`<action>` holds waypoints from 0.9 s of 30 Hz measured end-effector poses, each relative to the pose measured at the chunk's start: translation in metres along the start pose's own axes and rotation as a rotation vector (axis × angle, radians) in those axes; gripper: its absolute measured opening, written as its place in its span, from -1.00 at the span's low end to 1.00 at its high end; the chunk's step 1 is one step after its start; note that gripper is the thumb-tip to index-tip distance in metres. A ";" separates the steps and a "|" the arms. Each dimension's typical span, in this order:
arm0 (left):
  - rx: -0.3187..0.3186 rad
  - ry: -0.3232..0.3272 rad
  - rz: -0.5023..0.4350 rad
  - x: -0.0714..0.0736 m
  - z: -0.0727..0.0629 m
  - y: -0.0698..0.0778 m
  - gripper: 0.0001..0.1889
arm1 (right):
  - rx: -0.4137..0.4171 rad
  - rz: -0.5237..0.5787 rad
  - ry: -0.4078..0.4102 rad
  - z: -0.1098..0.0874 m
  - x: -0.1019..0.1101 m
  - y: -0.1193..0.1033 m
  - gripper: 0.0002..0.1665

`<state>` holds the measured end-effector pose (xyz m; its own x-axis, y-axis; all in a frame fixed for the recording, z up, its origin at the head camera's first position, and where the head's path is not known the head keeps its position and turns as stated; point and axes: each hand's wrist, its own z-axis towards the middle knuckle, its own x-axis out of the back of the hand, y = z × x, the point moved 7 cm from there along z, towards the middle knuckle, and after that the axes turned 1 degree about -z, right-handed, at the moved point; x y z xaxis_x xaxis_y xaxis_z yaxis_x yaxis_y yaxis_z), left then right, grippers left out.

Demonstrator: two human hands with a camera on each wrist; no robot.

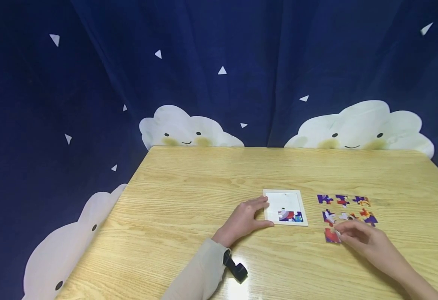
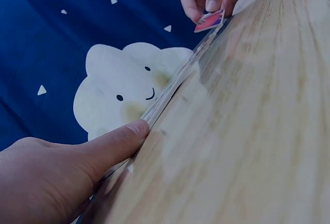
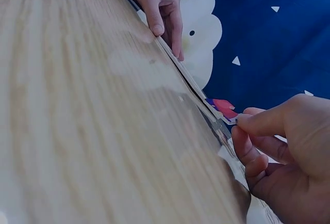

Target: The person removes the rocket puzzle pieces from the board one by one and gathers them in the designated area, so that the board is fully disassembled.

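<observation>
My left hand (image 1: 243, 221) holds the left side of a white square puzzle frame (image 1: 304, 208), its thumb at the near corner and fingertips on the left rim. Joined puzzle pieces (image 1: 292, 216) in purple, red and blue fill the lower right of the frame. To the right of it, my right hand (image 1: 369, 246) pinches a red and purple puzzle piece (image 3: 223, 105) between thumb and fingertips. That piece is tilted in the left wrist view, with one edge raised. Just beyond the right hand lie rows of loose pieces (image 1: 342, 200), partly covered by the fingers.
A light wooden table (image 1: 204, 179) carries everything. Behind it and at the left hangs a dark blue curtain (image 1: 219, 37) with white triangles and smiling clouds (image 1: 357, 125). A black strap (image 1: 235, 266) hangs from the left wrist, by the pale sleeve (image 1: 200, 271).
</observation>
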<state>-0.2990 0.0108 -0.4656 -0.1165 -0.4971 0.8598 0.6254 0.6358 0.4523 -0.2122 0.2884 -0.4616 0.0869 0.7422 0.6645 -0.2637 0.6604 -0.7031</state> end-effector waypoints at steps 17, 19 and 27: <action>0.004 -0.004 -0.005 -0.002 0.000 -0.001 -0.35 | -0.077 -0.034 -0.040 -0.003 0.000 0.007 -0.82; 0.003 -0.003 -0.005 -0.002 0.000 -0.001 -0.35 | -0.063 -0.028 -0.035 -0.003 0.000 0.006 -0.82; -0.010 0.004 0.002 -0.001 0.000 0.000 -0.35 | 0.051 -0.026 0.009 -0.003 0.001 0.003 -0.74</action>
<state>-0.2995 0.0111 -0.4663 -0.1120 -0.4983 0.8598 0.6336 0.6307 0.4481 -0.2101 0.2913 -0.4635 0.1032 0.7261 0.6798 -0.3097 0.6730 -0.6717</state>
